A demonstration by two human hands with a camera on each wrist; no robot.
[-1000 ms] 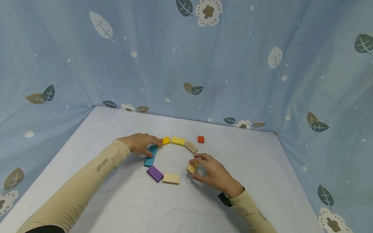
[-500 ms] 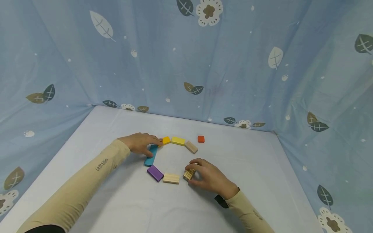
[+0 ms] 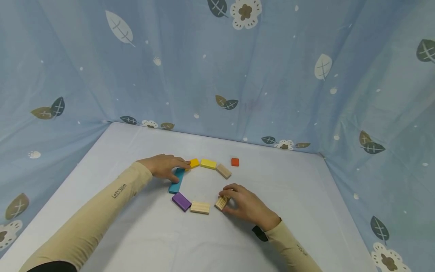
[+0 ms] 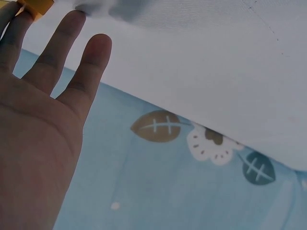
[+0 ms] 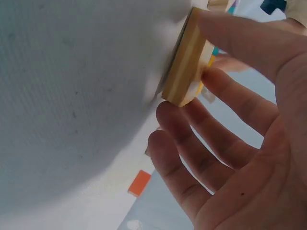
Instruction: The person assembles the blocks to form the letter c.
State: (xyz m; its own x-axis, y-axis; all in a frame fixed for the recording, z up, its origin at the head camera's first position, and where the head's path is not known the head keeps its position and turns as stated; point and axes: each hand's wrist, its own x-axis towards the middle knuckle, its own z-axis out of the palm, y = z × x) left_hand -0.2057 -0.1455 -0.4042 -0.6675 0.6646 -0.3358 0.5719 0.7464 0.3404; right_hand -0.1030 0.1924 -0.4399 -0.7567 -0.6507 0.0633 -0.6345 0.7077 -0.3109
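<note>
My right hand (image 3: 248,206) grips a striped wooden block (image 3: 222,203) between thumb and fingers, low over the white tabletop. In the right wrist view the thumb lies along one end of that wooden block (image 5: 184,62), with fingertips at the other. Fairly straight fingers of my left hand (image 3: 166,167) reach to an orange block (image 3: 194,163), while its thumb rests on a teal block (image 3: 176,181). A purple block (image 3: 181,201) and a pale wooden block (image 3: 200,207) continue a ring of blocks at the near side. Along its far side lie a yellow block (image 3: 208,163) and a tan wooden block (image 3: 223,171).
A small red block (image 3: 235,162) lies outside the ring, at the back right. The white tabletop (image 3: 163,238) ends at a blue patterned curtain (image 3: 190,75) behind and on both sides.
My right hand has brought the striped wooden block a little nearer and to the left, towards the pale wooden block, then slightly back right. The left hand keeps its place.
</note>
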